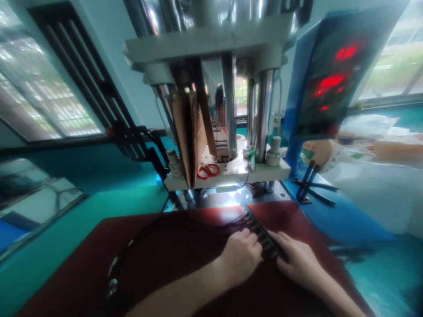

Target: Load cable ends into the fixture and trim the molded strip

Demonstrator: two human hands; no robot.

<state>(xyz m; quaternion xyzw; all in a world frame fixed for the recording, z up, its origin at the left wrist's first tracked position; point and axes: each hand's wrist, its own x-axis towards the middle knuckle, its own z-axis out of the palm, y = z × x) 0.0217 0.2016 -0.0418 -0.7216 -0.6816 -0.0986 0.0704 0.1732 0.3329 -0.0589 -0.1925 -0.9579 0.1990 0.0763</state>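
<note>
Teal workbench (82, 211) carrying a dark red mat (158, 259). Behind, a grey press machine (211, 88) on steel columns, red-handled scissors (208, 171) on its white base plate. Blue control panel (333, 75) at right, red digits glowing. Barred windows (36, 88) at left and right, daylight and greenery outside. Pale blue wall.

Open red mat (82, 273) leftward; press machine (224, 171) close ahead, black cables (139, 246) across it.

Both hands, left (240, 257) and right (299, 262), are bare (forearms too, no sleeves showing).
</note>
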